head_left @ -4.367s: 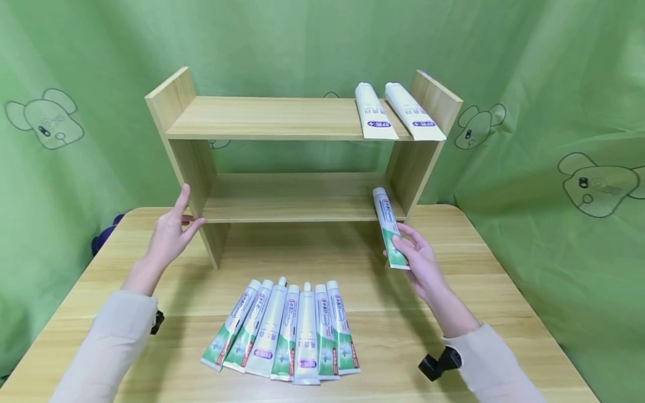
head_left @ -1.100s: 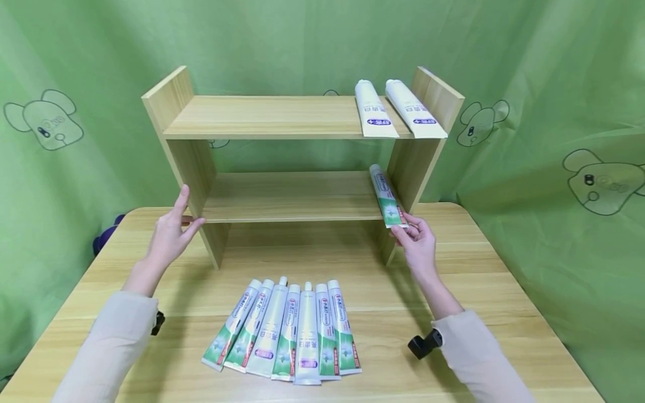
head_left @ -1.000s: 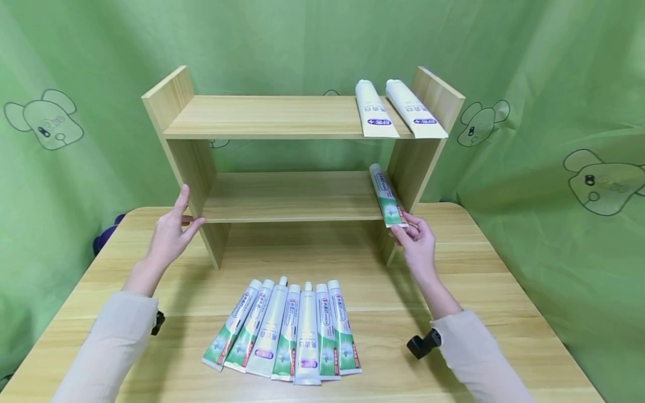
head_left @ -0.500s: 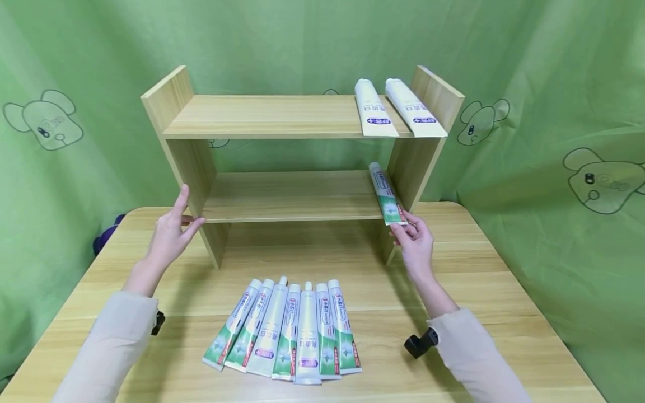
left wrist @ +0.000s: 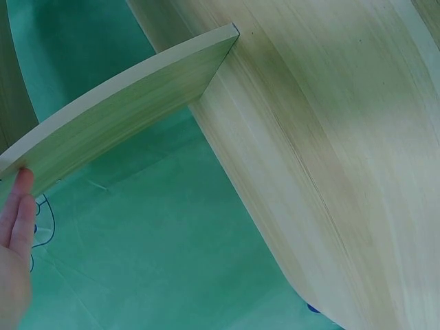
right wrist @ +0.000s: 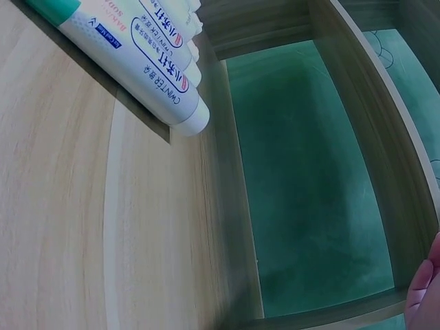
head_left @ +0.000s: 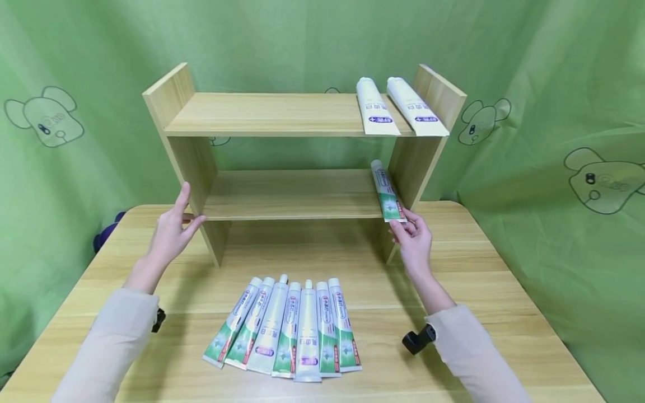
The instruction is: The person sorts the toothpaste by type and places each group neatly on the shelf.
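My right hand [head_left: 414, 240] pinches the flat bottom end of a white and green toothpaste tube [head_left: 387, 193]. The tube lies at the right end of the middle shelf [head_left: 297, 196], cap toward the back, its tail at the front edge. Over at the left panel of the wooden rack [head_left: 188, 168], my left hand [head_left: 168, 235] rests with thumb and forefinger spread, its thumb at the middle shelf's front edge. The left wrist view shows straight fingers [left wrist: 22, 213] touching a board's underside. In the right wrist view, only part of the right hand [right wrist: 425, 295] shows; its tube is out of sight.
Two white toothpaste tubes [head_left: 377, 109] lie at the right of the top shelf [head_left: 267, 112], tails overhanging slightly. Several more tubes [head_left: 286, 330], white-green and silvery white, fan out on the wooden table [head_left: 383, 358] before the rack. A green curtain [head_left: 282, 45] hangs behind.
The right hand has brought the green and white tube from before the rack up and back onto the middle shelf, lately edging it slightly deeper. The left hand has stayed put.
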A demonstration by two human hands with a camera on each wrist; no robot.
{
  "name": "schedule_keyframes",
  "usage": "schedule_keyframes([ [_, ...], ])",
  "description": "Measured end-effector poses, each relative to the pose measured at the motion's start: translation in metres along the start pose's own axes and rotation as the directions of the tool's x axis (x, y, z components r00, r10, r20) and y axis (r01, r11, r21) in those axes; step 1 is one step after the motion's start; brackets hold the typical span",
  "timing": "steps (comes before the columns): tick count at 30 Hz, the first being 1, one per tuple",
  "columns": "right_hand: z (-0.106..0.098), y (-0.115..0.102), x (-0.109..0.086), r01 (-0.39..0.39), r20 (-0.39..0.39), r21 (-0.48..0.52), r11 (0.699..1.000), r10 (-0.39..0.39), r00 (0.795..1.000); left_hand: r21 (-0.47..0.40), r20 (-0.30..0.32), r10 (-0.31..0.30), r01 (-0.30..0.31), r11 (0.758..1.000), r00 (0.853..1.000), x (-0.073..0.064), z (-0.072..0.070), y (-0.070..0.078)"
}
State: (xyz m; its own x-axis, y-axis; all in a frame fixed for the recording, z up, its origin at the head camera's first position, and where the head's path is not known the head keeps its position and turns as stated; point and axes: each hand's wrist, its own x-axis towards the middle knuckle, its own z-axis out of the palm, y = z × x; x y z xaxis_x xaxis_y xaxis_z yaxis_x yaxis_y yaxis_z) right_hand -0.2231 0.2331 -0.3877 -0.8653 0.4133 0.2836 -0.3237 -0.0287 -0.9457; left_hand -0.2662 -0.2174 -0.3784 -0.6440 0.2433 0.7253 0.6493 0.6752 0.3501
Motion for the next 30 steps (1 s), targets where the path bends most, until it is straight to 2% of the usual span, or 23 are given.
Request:
schedule_keyframes([
  [30,-0.0006,-0.0011,-0.0025,0.004,0.002,-0.027,1.0,-0.004,1.0,0.007,0.002,-0.015,0.015,1.0,1.0,-0.0009,-0.0003,0.0007],
])
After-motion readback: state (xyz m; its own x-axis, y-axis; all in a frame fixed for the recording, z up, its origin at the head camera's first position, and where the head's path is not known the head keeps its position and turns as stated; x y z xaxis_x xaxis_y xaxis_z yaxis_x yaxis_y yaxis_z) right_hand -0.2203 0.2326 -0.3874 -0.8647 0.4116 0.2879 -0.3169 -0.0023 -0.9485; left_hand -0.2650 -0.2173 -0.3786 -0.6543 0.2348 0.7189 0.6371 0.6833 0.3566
